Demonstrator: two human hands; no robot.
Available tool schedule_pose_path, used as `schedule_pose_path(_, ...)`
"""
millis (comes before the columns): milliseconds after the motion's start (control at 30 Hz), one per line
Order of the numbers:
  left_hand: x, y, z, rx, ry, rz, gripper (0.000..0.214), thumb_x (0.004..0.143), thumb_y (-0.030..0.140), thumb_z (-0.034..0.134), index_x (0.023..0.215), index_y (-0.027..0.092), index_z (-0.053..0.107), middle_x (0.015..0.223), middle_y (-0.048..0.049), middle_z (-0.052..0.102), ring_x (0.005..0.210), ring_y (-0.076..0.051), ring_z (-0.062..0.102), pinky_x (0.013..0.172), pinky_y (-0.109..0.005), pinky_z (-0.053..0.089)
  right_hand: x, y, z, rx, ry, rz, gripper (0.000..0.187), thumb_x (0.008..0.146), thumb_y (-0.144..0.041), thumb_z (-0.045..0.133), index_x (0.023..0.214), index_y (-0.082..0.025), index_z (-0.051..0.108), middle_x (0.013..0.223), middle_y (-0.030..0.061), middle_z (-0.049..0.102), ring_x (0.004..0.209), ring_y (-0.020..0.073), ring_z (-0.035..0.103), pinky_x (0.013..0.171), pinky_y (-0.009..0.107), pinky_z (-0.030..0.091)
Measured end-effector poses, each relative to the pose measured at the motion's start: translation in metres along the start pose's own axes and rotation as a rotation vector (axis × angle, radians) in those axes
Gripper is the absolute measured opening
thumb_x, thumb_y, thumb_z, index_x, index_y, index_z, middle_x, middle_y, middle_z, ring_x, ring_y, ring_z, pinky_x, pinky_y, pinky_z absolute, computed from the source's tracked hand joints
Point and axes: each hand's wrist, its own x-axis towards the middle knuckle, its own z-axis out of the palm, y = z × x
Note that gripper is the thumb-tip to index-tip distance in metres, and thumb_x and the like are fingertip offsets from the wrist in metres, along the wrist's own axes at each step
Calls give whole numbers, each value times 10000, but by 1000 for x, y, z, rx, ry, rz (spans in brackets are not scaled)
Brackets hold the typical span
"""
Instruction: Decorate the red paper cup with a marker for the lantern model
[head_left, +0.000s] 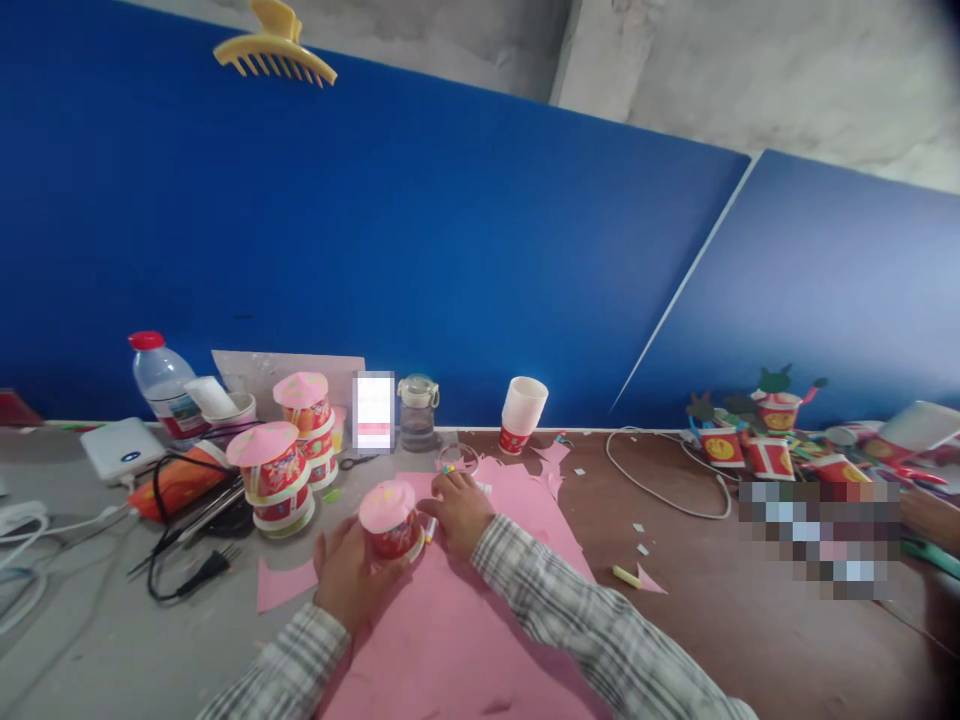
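My left hand (352,575) is closed round the side of a red paper cup (393,540), steadying it on a sheet of pink paper (465,640). A pink paper top (388,503) with yellowish spots covers this cup. Just to the right, my right hand (459,510) has its fingers bent close to the cup. Under its fingertips shows a short white stick (430,530) with an orange end, which seems to be in the grip. Two stacked-cup shapes with pink cone roofs stand at the left, one nearer (276,485) and one behind (311,425).
Stacked paper cups (523,412), a glass jar (418,412) and scissors (360,461) stand or lie behind. A bottle (166,385), power bank (122,447) and plug cable (199,575) crowd the left. A yellow crayon (626,577) and white cable (667,500) lie right, near another person's hand (926,515).
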Motion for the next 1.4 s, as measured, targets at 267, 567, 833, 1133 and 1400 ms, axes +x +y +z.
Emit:
schedule_pose_path(267, 2, 4, -4, -35, -19, -39, 503, 345, 399, 633, 819, 244, 569, 777, -92, 680, 857, -378, 522, 842, -591, 215, 11, -7, 2, -3, -64, -107, 103, 701, -175, 590, 695, -139, 687, 812, 101, 605, 800, 250, 479, 725, 367, 375)
schedule_pose_path(567, 8, 3, -10, -66, 56, -81, 391, 391, 418, 599, 707, 196, 535, 620, -93, 636, 680, -352, 573, 677, -495, 394, -3, 2, -31, 379, 116, -142, 145, 800, -166, 524, 824, -214, 658, 883, 53, 635, 737, 178, 553, 748, 331, 438)
schedule_pose_path(833, 4, 1, -2, -49, 34, -12, 380, 377, 430, 605, 682, 211, 542, 638, -87, 635, 749, -362, 553, 797, -529, 299, -21, -23, -61, 1027, 530, 279, 90, 865, -232, 443, 905, -201, 518, 656, -17, 581, 496, 123, 577, 504, 241, 518)
schedule_pose_path(1133, 2, -9, 1, -33, -25, 156, 792, 314, 473, 637, 1034, 188, 468, 985, -165, 608, 957, -398, 450, 850, -543, 240, -33, -37, -58, 1528, 610, 473, 197, 700, -353, 675, 732, -177, 590, 551, -42, 579, 360, 85, 512, 367, 188, 464)
schedule_pose_path(1400, 5, 8, -33, -211, 92, 384, 936, 333, 546, 614, 1132, 145, 336, 1033, -189, 476, 970, -398, 409, 810, -542, 333, -33, -39, -73, 1640, 634, 519, 208, 639, -340, 726, 709, -178, 617, 558, -39, 594, 386, 83, 518, 377, 173, 447)
